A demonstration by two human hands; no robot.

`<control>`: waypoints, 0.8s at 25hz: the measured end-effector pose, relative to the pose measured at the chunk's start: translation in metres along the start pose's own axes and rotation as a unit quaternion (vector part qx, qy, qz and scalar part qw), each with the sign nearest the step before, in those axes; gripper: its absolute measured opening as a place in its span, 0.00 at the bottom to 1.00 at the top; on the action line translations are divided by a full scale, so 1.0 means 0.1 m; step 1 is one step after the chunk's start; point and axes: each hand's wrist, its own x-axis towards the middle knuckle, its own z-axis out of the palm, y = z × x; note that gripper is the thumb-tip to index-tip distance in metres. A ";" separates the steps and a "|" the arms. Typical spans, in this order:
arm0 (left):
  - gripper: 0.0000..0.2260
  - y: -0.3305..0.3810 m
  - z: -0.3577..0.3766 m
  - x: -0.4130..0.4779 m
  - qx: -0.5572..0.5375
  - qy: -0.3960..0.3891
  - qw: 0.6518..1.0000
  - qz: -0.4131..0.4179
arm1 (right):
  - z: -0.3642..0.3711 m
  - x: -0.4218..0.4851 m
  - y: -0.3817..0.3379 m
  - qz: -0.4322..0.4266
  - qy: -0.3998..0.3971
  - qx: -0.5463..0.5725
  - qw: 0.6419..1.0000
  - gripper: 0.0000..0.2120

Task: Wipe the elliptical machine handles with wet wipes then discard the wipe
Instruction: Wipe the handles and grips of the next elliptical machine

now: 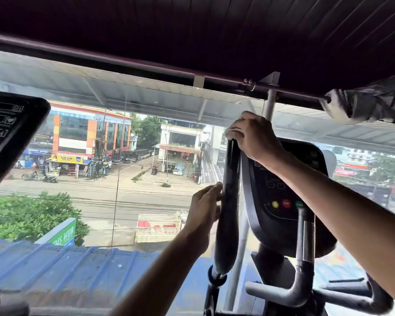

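The elliptical's left moving handle [229, 208] is a long black padded grip rising in the centre right. My right hand [252, 135] is closed over its top end, pressing a white wet wipe [229, 133] that peeks out under the fingers. My left hand [204, 208] grips the handle's left side about midway down. The machine's black console [283, 188] with yellow, red and green buttons sits just right of the handle. A grey fixed handlebar [283, 293] curves below the console.
A large window [114, 179] fills the front, overlooking a street. Another machine's black console [7, 133] juts in at the left edge. A dark curtain rod [146, 65] runs overhead, with a bunched grey curtain [374, 101] at the top right.
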 end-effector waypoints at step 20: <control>0.15 -0.15 -0.06 -0.19 -0.016 -0.003 0.998 -0.064 | -0.33 -0.54 -0.57 -0.048 -0.227 0.027 0.972 0.08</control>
